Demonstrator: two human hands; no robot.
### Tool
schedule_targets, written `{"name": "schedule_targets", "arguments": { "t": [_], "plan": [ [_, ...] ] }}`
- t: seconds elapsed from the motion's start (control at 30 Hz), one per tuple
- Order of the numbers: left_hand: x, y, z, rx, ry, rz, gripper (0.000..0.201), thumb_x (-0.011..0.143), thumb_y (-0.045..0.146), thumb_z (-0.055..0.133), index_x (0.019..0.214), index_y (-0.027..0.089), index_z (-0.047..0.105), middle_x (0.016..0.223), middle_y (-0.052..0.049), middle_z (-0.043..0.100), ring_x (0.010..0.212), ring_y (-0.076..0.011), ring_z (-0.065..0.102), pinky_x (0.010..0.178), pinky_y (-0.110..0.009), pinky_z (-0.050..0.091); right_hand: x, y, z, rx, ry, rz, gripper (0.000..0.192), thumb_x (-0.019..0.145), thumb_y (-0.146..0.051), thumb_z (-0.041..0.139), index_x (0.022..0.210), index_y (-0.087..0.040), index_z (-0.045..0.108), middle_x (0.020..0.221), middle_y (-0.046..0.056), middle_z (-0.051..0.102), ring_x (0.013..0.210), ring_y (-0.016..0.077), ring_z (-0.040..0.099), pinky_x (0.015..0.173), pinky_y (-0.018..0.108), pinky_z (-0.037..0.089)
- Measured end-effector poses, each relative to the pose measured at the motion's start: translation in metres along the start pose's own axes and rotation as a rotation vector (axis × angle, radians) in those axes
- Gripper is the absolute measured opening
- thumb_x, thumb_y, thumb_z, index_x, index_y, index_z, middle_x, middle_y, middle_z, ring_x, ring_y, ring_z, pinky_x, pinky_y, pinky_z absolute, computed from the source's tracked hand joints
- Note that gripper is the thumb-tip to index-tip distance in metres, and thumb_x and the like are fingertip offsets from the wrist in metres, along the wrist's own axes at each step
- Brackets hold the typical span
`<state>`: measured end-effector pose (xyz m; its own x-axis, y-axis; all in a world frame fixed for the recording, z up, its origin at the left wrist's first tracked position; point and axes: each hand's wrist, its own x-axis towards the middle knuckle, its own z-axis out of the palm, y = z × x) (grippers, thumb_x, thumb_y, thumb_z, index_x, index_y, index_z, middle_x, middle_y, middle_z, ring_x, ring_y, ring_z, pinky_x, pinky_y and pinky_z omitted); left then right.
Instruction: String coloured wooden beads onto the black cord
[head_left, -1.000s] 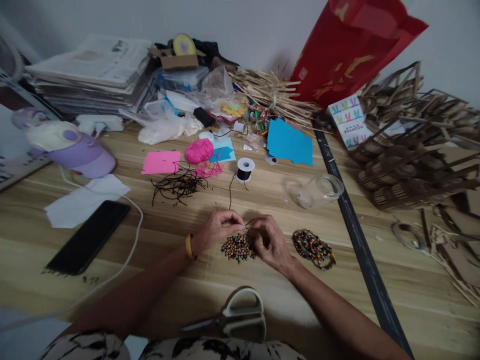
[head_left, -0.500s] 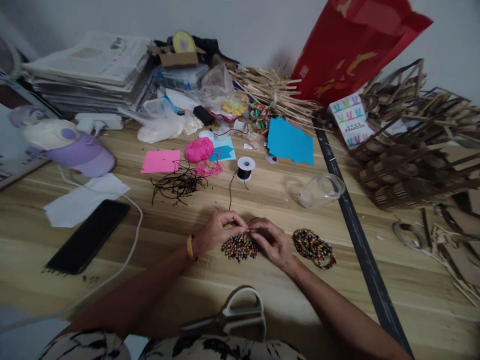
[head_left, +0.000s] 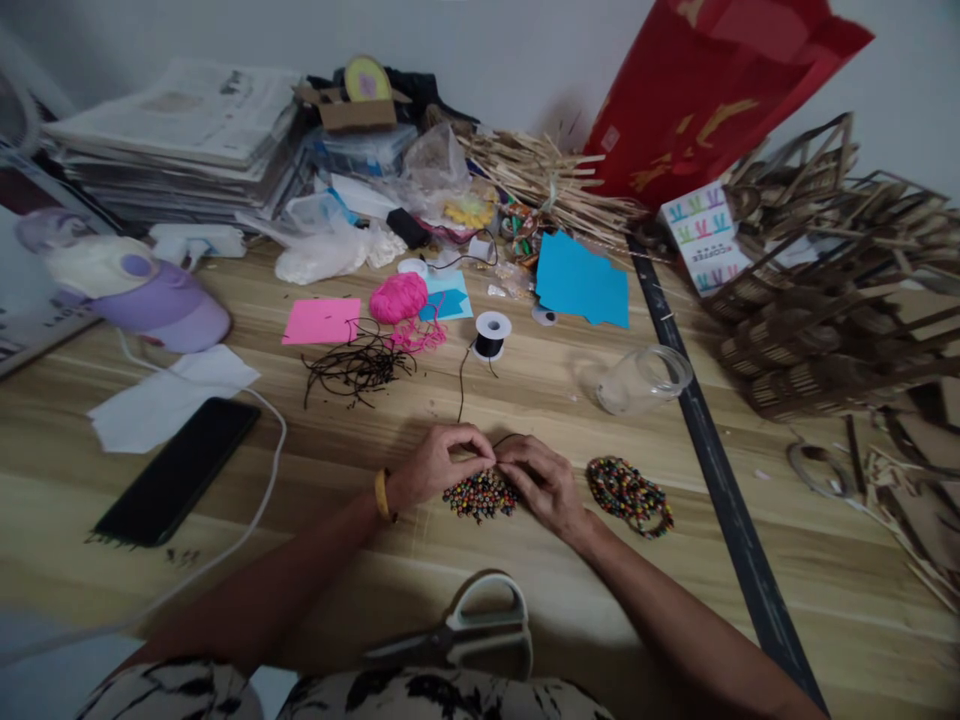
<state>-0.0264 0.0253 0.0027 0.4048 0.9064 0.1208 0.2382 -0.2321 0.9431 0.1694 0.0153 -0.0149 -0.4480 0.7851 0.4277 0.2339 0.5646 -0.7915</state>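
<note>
Fingers of the left hand (head_left: 437, 465) and right hand (head_left: 541, 480) meet tip to tip, pinched together on a thin dark cord (head_left: 460, 385); the grip looks closed on it, though the cord is too fine at the pinch to be sure. The pile of small coloured beads (head_left: 480, 495) sits directly at 6 o'clock from the pinch, touching both hands, roughly equal reach for each. The cord's long axis runs toward 12 o'clock, up to the black thread spool (head_left: 491, 336). A second beaded bundle (head_left: 628, 495) lies at 3 o'clock, just beside the right hand, so that hand is nearer. Scissors (head_left: 469, 632) sit at 6 o'clock, near the body, untouched on the wooden table (head_left: 315, 470).
</note>
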Motion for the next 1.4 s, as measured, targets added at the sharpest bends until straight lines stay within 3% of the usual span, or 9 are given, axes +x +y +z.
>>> {"name": "schedule_targets", "arguments": {
  "t": [0.27,0.6,0.77,1.07,1.23,1.4],
  "plan": [
    [0.002,0.006,-0.008,0.084,-0.032,-0.010,0.005,0.077,0.015,0.064,0.075,0.012,0.067,0.076,-0.004,0.068,0.072,-0.0132,0.061,0.071,-0.024,0.047,-0.002,0.005,-0.001,-0.028,-0.014,0.007,0.011,0.092,-0.022,0.051,0.092,-0.021,0.062,0.088,0.008,0.064,0.087,0.0199,0.059,0.077,0.035,0.051],
    [0.002,0.005,-0.019,0.340,-0.362,0.172,0.009,0.080,0.019,0.064,0.081,0.017,0.073,0.077,-0.005,0.065,0.076,-0.0155,0.058,0.076,-0.027,0.042,-0.001,0.004,-0.001,0.057,0.110,0.174,0.016,0.090,-0.029,0.054,0.080,-0.018,0.060,0.076,0.003,0.058,0.072,0.0156,0.056,0.067,0.028,0.046],
    [-0.001,0.001,-0.014,0.492,-0.420,0.215,0.012,0.083,0.017,0.060,0.083,0.018,0.072,0.079,-0.004,0.064,0.078,-0.0165,0.057,0.078,-0.027,0.040,-0.001,0.004,0.000,0.074,0.110,0.177,0.013,0.090,-0.027,0.055,0.081,-0.018,0.060,0.077,0.003,0.059,0.073,0.0152,0.056,0.068,0.028,0.045],
    [-0.001,0.000,-0.010,0.633,-0.437,0.268,0.013,0.086,0.019,0.058,0.081,0.016,0.070,0.079,-0.005,0.062,0.079,-0.0171,0.056,0.078,-0.028,0.039,-0.003,0.008,0.000,0.111,0.111,0.198,0.012,0.089,-0.027,0.055,0.083,-0.018,0.060,0.078,0.003,0.058,0.074,0.0151,0.055,0.068,0.027,0.044],
    [0.001,0.001,-0.010,0.503,-0.372,0.240,0.012,0.084,0.015,0.058,0.079,0.015,0.069,0.079,-0.005,0.065,0.079,-0.0163,0.058,0.078,-0.027,0.042,-0.004,0.010,0.000,0.158,0.112,0.259,0.013,0.089,-0.029,0.056,0.083,-0.018,0.060,0.076,0.002,0.056,0.071,0.0138,0.053,0.065,0.025,0.043],
    [0.003,-0.002,-0.008,0.281,-0.204,0.130,0.006,0.077,0.011,0.062,0.075,0.014,0.067,0.076,-0.004,0.067,0.076,-0.0144,0.060,0.075,-0.025,0.046,-0.004,0.010,0.000,0.227,0.124,0.299,0.015,0.089,-0.031,0.057,0.083,-0.018,0.060,0.075,0.001,0.056,0.066,0.0126,0.052,0.060,0.024,0.042]
  ]
}}
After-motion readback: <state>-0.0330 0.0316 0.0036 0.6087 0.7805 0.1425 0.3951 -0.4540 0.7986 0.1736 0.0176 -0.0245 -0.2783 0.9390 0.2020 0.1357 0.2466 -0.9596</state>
